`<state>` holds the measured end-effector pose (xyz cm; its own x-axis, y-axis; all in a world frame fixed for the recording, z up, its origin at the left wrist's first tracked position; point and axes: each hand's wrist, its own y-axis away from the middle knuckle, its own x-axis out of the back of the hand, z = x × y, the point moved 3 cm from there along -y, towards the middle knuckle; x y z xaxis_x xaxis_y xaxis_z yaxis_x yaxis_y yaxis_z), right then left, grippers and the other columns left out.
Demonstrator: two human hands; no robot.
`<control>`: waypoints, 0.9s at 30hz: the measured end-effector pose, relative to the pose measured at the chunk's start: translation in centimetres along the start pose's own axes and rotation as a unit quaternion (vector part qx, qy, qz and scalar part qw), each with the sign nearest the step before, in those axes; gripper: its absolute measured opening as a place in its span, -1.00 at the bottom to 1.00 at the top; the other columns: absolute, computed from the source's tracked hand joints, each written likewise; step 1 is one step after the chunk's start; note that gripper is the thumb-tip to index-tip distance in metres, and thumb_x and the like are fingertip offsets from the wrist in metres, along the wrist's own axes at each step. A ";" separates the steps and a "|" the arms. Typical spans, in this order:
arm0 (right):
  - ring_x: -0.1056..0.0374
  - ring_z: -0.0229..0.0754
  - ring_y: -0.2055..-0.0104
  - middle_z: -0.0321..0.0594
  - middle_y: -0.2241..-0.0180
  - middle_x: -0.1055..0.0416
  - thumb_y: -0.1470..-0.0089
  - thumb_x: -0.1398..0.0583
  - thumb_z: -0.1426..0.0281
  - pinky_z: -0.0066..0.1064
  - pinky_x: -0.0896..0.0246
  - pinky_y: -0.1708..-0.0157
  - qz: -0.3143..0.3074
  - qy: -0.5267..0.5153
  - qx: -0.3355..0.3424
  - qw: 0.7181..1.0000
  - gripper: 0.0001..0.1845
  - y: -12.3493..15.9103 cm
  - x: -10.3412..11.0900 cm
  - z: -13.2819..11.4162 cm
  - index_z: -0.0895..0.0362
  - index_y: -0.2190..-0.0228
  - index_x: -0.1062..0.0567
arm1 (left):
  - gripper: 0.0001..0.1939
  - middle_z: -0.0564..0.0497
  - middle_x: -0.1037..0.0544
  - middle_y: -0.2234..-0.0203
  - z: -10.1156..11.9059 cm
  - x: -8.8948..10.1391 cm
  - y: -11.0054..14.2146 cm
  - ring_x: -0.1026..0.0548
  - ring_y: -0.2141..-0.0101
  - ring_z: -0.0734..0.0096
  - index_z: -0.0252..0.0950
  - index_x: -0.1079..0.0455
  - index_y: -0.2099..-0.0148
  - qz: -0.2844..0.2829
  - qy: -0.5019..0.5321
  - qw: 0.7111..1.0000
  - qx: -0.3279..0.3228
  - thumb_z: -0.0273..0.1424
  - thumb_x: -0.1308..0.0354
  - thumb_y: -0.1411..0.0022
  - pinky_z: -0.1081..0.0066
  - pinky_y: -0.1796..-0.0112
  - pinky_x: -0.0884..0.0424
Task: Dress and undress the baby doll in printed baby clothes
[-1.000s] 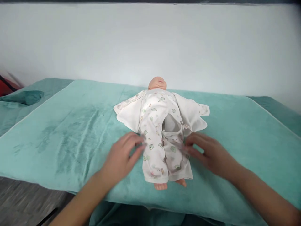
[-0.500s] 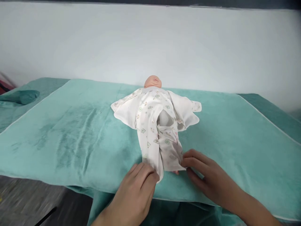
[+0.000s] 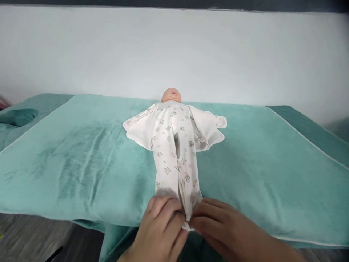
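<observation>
A baby doll lies on its back, head toward the wall. Over its body and legs are white baby pants printed with small green and brown animals. Beneath it a white baby shirt is spread out to both sides. My left hand is closed on the hem of the pant leg on the left. With the fingers of my right hand I pinch the hem of the other leg, close beside the left hand. Both legs look pulled straight. The doll's feet are hidden.
A teal velvet cover with pale piping lies over the padded surface and hangs down at the front edge. Behind it rises a white wall. Grey floor shows at the lower left.
Both hands have come down from beside the pant legs to the hems and closed on them. The pants are stretched toward me, the bunched right leg is straightened, and the feet are covered.
</observation>
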<state>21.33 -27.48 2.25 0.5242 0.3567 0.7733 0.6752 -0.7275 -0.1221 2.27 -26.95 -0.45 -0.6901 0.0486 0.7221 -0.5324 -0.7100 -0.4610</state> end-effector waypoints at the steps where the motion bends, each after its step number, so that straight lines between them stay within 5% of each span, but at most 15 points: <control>1: -0.44 -0.17 0.18 -0.22 0.22 -0.51 -0.28 -0.08 0.48 -0.36 -0.40 0.20 -0.005 -0.029 -0.011 1.000 -0.78 0.1 0.9 0.9 0.01 0.15 -0.48 | -0.94 -0.01 -0.53 0.24 -0.9 0.6 0.0 -0.46 0.17 0.22 -0.20 -0.40 0.21 -0.002 0.026 1.000 0.008 -0.43 -0.11 -0.30 0.22 0.16 -0.43; 4: -0.46 -0.17 0.17 -0.26 0.16 -0.51 -0.29 -0.12 0.36 -0.35 -0.41 0.20 0.081 -0.005 -0.107 0.991 -0.83 -0.2 4.0 5.8 -0.05 0.12 -0.47 | -0.87 -0.03 -0.51 0.16 -5.8 2.9 -1.2 -0.48 0.12 0.28 -0.16 -0.41 0.12 0.035 0.024 0.996 0.081 -0.42 -0.06 -0.35 0.27 0.11 -0.46; 6: -0.43 -0.06 0.06 -0.18 0.05 -0.49 -0.25 -0.17 0.31 -0.24 -0.39 0.14 0.139 0.118 -0.151 0.971 -0.79 -1.0 5.4 9.5 -0.01 0.07 -0.46 | -0.82 -0.10 -0.49 0.12 -9.6 3.8 -2.8 -0.46 0.08 0.17 -0.21 -0.42 0.04 0.042 -0.102 0.985 0.132 -0.41 -0.05 -0.35 0.17 0.06 -0.43; 10: -0.32 0.06 -0.08 -0.08 -0.06 -0.44 -0.29 -0.11 0.40 -0.04 -0.24 -0.04 0.085 0.301 -0.082 0.946 -0.70 -3.8 4.6 13.7 0.07 -0.04 -0.45 | -0.67 -0.21 -0.46 -0.01 -14.2 2.8 -6.9 -0.37 -0.01 -0.06 -0.30 -0.42 -0.08 -0.064 -0.306 0.944 0.105 -0.49 -0.05 -0.28 0.04 0.09 -0.38; 13: -0.36 -0.01 0.06 -0.10 0.06 -0.48 -0.30 -0.08 0.47 -0.11 -0.23 0.04 0.065 0.358 -0.059 0.930 -0.73 -5.0 3.8 14.4 0.11 0.03 -0.49 | -0.71 -0.21 -0.52 0.09 -14.9 1.9 -8.6 -0.40 0.05 -0.04 -0.34 -0.49 0.07 -0.112 -0.362 0.923 0.065 -0.56 0.03 -0.29 0.08 0.17 -0.36; 17: -0.35 -0.04 0.12 -0.08 0.10 -0.48 -0.23 -0.06 0.61 -0.18 -0.23 0.08 0.064 0.371 -0.028 0.926 -0.67 -4.0 4.1 13.5 0.15 0.06 -0.49 | -0.71 -0.20 -0.55 0.14 -14.1 2.5 -7.9 -0.42 0.13 0.04 -0.37 -0.49 0.11 -0.117 -0.378 0.918 0.016 -0.62 0.03 -0.26 0.11 0.17 -0.33; 22: -0.40 -0.08 0.15 -0.15 0.13 -0.49 -0.29 -0.06 0.46 -0.22 -0.28 0.13 0.042 0.228 -0.057 0.971 -0.75 -2.6 5.0 14.0 0.05 0.13 -0.52 | -0.75 -0.11 -0.56 0.16 -14.2 3.7 -6.1 -0.44 0.16 0.14 -0.28 -0.48 0.17 -0.154 -0.255 0.954 0.004 -0.48 0.04 -0.34 0.16 0.17 -0.34; 24: -0.41 -0.10 0.18 -0.16 0.17 -0.50 -0.30 -0.08 0.32 -0.27 -0.30 0.18 0.119 0.150 -0.144 0.971 -0.79 -2.4 6.2 15.9 0.04 0.19 -0.51 | -0.72 -0.09 -0.56 0.19 -15.8 4.4 -6.4 -0.45 0.15 0.16 -0.25 -0.47 0.17 -0.105 -0.189 0.973 0.075 -0.35 0.08 -0.39 0.18 0.12 -0.36; 27: -0.41 -0.04 0.20 -0.08 0.18 -0.48 -0.21 -0.13 0.15 -0.25 -0.28 0.24 0.262 0.156 -0.323 0.896 -0.70 -1.6 8.5 19.7 0.11 0.23 -0.48 | -0.67 -0.21 -0.51 0.06 -19.5 6.0 -7.3 -0.40 0.01 0.01 -0.30 -0.45 0.05 0.052 -0.206 0.946 0.246 -0.22 0.02 -0.34 0.09 -0.01 -0.34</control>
<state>34.88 -11.73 -3.22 0.4434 -0.2399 0.8637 -0.1140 -0.9708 -0.2111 -7.59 -7.79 -2.80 -0.4221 -0.2452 0.8728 -0.1108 -0.9416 -0.3181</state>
